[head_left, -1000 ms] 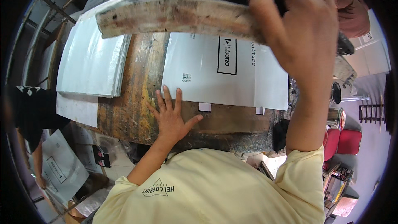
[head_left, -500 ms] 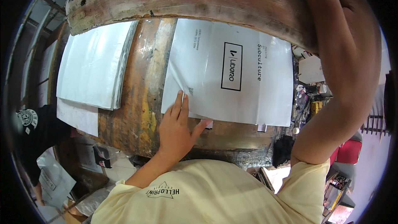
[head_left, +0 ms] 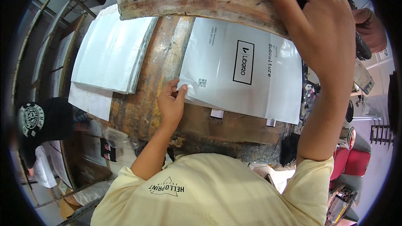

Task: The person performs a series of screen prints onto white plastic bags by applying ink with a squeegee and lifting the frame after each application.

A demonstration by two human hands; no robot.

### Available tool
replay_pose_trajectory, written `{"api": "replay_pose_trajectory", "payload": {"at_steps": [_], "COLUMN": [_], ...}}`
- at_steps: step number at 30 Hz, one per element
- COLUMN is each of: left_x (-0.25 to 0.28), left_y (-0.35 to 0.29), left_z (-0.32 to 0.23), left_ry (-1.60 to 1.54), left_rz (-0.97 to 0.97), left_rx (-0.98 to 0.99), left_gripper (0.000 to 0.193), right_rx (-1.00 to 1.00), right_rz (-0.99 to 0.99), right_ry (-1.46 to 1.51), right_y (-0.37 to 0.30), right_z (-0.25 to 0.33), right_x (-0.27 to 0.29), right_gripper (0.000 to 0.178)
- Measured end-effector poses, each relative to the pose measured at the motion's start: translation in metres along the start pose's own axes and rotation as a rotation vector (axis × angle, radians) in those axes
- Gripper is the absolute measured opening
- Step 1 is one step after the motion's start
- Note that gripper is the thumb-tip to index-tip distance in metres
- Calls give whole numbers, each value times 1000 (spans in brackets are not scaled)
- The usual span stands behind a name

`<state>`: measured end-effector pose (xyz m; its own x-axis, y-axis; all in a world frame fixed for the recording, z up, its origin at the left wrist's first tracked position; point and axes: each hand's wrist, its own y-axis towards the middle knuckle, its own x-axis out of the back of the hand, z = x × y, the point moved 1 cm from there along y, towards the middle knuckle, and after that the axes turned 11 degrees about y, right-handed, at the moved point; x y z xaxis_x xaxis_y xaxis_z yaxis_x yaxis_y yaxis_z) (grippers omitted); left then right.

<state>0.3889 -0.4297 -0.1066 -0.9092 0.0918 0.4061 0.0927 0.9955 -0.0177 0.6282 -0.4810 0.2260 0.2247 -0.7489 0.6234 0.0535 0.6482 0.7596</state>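
A white plastic sheet (head_left: 217, 62) printed in black with a boxed logo, lettering and a small square code lies on the stained work table. My left hand (head_left: 172, 102) pinches its near left corner between thumb and fingers, lifting it slightly. My right hand (head_left: 312, 25) is raised at the upper right, gripping the right end of a worn wooden frame (head_left: 201, 2). This frame is tilted up above the sheet's far edge; its far part is mostly hidden. White tabs (head_left: 217, 113) stick to the table by the sheet's near edge.
A thick stack of white plastic sheets (head_left: 113, 54) sits left on the brown table (head_left: 142, 88), over a paper sheet (head_left: 90, 100). Another person in black (head_left: 46, 121) stands at the far left by metal racks (head_left: 50, 8). A dark hand-like shape (head_left: 370, 29) is at the upper right. A red chair (head_left: 356, 162) stands right.
The wooden frame has risen and tilted farther back with my right hand. My left hand has gone from lying flat on the sheet to pinching its corner. The person at left has shifted.
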Motion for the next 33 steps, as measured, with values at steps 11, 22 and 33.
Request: {"api": "replay_pose_trajectory", "payload": {"at_steps": [11, 22, 33], "left_x": [7, 20, 225], "left_y": [11, 13, 221], "left_z": [-47, -120, -26], "left_ry": [659, -235, 89], "left_rz": [-140, 6, 233], "left_rx": [-525, 53, 18], "left_gripper": [20, 23, 21], "right_rx": [-37, 82, -89], "right_rz": [40, 51, 190], "right_ry": [13, -24, -123], "right_y": [3, 10, 8], "right_z": [-6, -34, -37], "right_x": [7, 0, 4], "right_gripper": [40, 39, 45]}}
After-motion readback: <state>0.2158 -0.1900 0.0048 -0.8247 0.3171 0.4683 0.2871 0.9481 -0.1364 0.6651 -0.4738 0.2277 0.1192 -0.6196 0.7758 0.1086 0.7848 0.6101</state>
